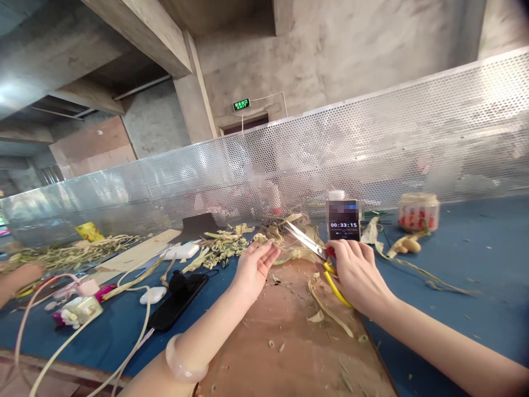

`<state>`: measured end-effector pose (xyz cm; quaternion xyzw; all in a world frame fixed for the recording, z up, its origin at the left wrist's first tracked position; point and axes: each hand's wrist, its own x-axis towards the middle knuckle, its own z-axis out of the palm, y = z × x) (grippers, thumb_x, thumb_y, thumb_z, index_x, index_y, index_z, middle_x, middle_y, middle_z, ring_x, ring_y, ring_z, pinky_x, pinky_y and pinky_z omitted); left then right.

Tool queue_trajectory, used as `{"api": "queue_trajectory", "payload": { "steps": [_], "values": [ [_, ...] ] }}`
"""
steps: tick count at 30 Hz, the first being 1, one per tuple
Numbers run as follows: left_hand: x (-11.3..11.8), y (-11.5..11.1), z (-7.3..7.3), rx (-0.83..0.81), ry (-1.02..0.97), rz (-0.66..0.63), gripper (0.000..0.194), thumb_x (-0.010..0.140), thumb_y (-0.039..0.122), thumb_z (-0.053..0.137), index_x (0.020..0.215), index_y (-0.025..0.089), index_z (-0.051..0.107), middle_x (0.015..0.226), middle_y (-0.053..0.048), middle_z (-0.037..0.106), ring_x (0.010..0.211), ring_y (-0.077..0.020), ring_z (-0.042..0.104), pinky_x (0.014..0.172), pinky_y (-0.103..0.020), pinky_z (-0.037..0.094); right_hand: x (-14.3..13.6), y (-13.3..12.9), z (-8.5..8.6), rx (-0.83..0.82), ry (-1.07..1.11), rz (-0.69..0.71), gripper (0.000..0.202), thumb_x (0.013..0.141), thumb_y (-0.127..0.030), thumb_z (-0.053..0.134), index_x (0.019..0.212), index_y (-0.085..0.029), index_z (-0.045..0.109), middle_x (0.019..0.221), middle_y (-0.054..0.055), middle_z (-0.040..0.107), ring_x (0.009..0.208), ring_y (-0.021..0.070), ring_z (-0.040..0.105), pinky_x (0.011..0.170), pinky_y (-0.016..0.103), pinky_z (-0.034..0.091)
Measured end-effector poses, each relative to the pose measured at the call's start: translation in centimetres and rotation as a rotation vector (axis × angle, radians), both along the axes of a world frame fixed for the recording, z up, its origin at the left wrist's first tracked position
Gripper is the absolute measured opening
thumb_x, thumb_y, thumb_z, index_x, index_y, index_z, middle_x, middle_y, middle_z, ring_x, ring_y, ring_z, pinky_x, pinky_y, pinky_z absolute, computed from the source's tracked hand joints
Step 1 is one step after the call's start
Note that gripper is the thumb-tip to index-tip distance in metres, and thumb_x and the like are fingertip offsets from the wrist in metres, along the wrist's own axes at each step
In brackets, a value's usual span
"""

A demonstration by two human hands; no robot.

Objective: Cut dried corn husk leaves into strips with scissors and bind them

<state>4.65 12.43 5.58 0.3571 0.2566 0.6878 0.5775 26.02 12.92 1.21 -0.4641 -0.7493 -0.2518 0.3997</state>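
1. Head view: left hand point(254, 270), fingers curled just beside dry leaves point(300, 254); whether they pinch any, I cannot tell.
2. Those leaves, at the far end of the board point(314, 353), look light, brittle; best held by stems.
3. Scissors point(308, 242), stiff, gripped by the handles in the right hand point(359, 270).

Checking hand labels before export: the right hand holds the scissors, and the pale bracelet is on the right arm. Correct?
One error: the pale bracelet is on the left arm, as the head view shows. The right hand does hold the scissors.
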Motion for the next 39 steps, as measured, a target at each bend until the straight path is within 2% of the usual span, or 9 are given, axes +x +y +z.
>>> {"api": "queue_trajectory", "payload": {
  "steps": [5, 12, 21, 30, 39],
  "values": [
    [0.0, -0.1, 0.1, 0.010, 0.000, -0.026, 0.016, 0.069, 0.001, 0.065, 0.082, 0.011, 0.065, 0.084, -0.005, 0.071, 0.080, -0.0145, 0.068, 0.079, -0.026, 0.056, 0.1, 0.3, -0.2, -0.026, 0.013, -0.015, 0.027, 0.079, -0.028, 0.051, 0.103, -0.016, 0.046, 0.092, 0.010, 0.058, 0.092, 0.0276, 0.050, 0.087, 0.041, 0.031],
    [0.1, -0.1, 0.1, 0.026, 0.005, -0.052, 0.017, 0.068, 0.000, 0.066, 0.081, 0.012, 0.065, 0.085, -0.003, 0.071, 0.081, -0.0141, 0.067, 0.081, -0.027, 0.054, 0.0, 0.2, -0.1, -0.057, 0.015, 0.006, 0.022, 0.081, -0.027, 0.050, 0.101, -0.018, 0.048, 0.094, 0.009, 0.059, 0.094, 0.0261, 0.050, 0.089, 0.041, 0.030],
    [0.2, -0.4, 0.2, 0.031, 0.052, -0.049, 0.017, 0.066, 0.002, 0.067, 0.080, 0.012, 0.065, 0.083, -0.003, 0.071, 0.077, -0.0131, 0.066, 0.078, -0.028, 0.053, 0.1, 0.5, -0.1, -0.087, 0.000, 0.001, 0.025, 0.078, -0.026, 0.052, 0.101, -0.017, 0.049, 0.094, 0.009, 0.060, 0.094, 0.0269, 0.051, 0.089, 0.042, 0.031],
    [0.5, -1.1, 0.1, 0.103, 0.204, -0.075, 0.033, 0.068, 0.005, 0.069, 0.099, 0.015, 0.062, 0.089, -0.007, 0.071, 0.075, -0.0103, 0.064, 0.067, -0.020, 0.048, 0.3, 0.9, -0.3, -0.058, 0.015, 0.019, 0.026, 0.078, -0.028, 0.051, 0.101, -0.018, 0.048, 0.092, 0.009, 0.060, 0.090, 0.0271, 0.052, 0.087, 0.041, 0.032],
    [0.4, -0.8, 0.2, 0.048, 0.137, -0.128, 0.020, 0.070, 0.003, 0.062, 0.089, 0.010, 0.068, 0.083, -0.006, 0.070, 0.071, -0.0085, 0.062, 0.066, -0.019, 0.048, 0.3, 1.2, -0.4, -0.034, 0.038, 0.021, 0.027, 0.075, -0.024, 0.051, 0.100, -0.018, 0.048, 0.089, 0.008, 0.060, 0.089, 0.0264, 0.053, 0.086, 0.041, 0.033]
  ]
}}
